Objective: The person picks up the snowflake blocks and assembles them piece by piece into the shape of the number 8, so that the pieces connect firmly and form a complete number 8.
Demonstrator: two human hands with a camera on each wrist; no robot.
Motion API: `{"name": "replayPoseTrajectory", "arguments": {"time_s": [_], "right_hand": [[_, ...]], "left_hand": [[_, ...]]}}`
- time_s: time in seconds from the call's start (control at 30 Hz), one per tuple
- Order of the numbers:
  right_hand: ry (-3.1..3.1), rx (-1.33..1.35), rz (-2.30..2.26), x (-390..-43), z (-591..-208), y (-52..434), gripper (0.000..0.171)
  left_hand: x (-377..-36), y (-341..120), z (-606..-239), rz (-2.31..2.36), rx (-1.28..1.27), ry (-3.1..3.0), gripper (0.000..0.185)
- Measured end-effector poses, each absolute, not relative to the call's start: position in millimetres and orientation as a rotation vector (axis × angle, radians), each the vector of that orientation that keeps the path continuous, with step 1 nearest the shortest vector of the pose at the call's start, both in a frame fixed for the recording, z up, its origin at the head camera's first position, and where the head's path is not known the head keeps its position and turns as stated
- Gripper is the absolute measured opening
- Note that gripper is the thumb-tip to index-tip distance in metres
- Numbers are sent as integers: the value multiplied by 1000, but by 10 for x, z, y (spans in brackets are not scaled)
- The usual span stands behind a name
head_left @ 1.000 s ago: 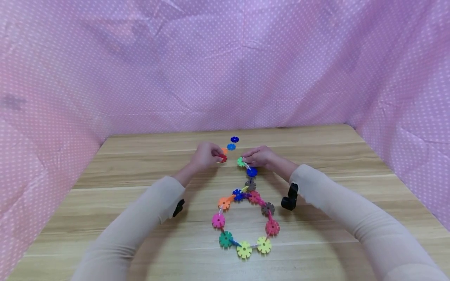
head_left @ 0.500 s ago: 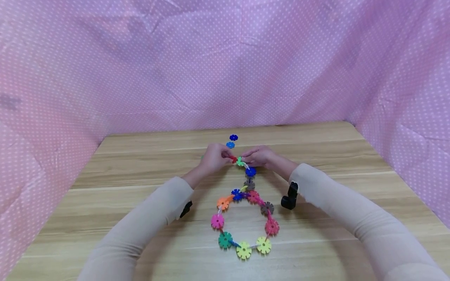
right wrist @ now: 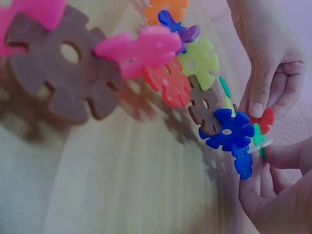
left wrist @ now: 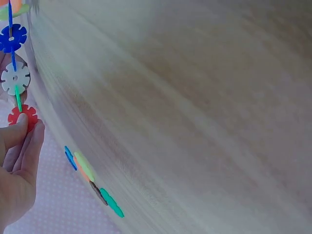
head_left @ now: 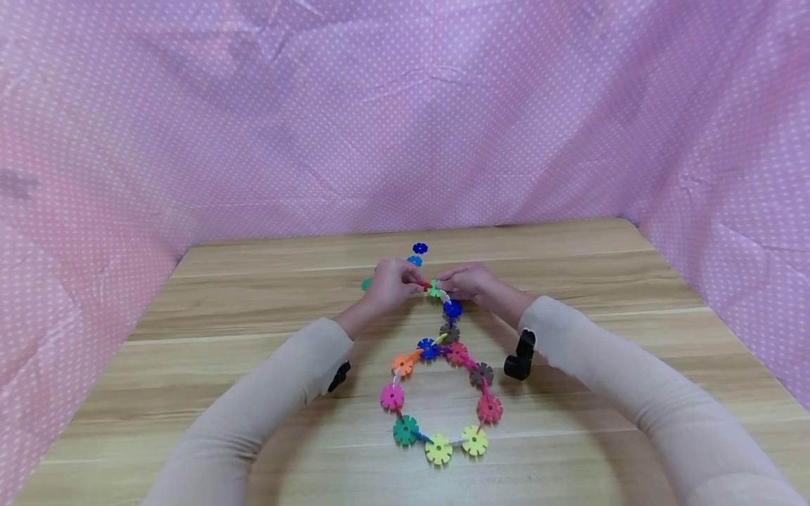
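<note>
A chain of colourful snowflake discs (head_left: 436, 393) lies on the wooden table (head_left: 633, 281) as a ring with a tail running away from me. My right hand (head_left: 446, 287) pinches the green disc (head_left: 434, 289) at the tail's far end. Against that disc my left hand (head_left: 411, 283) pinches a red disc (head_left: 422, 284). In the left wrist view the red disc (left wrist: 22, 117) sits at my fingertips, below a white disc (left wrist: 14, 78) and a blue disc (left wrist: 13, 38). In the right wrist view the red disc (right wrist: 264, 120) meets the green piece (right wrist: 258, 139) beside a blue disc (right wrist: 226, 130).
Two loose blue discs (head_left: 418, 254) lie just beyond my hands, and a green disc (head_left: 366, 284) lies left of my left hand. Pink dotted cloth (head_left: 405, 119) walls the table on three sides. Bare wood lies to either side of the chain.
My left hand has carried the red disc rightwards until it meets the green disc in my right hand. A green disc now shows on the table left of my left hand.
</note>
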State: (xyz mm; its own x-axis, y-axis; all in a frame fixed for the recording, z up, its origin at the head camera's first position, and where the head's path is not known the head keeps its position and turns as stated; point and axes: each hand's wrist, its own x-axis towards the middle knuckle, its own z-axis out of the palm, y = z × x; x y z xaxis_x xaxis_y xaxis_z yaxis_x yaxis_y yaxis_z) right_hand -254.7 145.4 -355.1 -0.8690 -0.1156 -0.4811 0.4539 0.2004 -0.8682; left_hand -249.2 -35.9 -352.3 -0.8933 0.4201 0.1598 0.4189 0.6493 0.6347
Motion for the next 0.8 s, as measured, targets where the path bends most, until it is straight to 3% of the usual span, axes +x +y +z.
{"name": "replayPoseTrajectory", "arguments": {"time_s": [0.47, 0.8], "right_hand": [[2066, 222, -1544, -2572, -3504, 1503, 38], [2035, 191, -1589, -2576, -3545, 1616, 40]], "left_hand": [[-2549, -590, -3472, 1292, 515, 2670, 25], [-2656, -1012, -3432, 923, 320, 2823, 33]]}}
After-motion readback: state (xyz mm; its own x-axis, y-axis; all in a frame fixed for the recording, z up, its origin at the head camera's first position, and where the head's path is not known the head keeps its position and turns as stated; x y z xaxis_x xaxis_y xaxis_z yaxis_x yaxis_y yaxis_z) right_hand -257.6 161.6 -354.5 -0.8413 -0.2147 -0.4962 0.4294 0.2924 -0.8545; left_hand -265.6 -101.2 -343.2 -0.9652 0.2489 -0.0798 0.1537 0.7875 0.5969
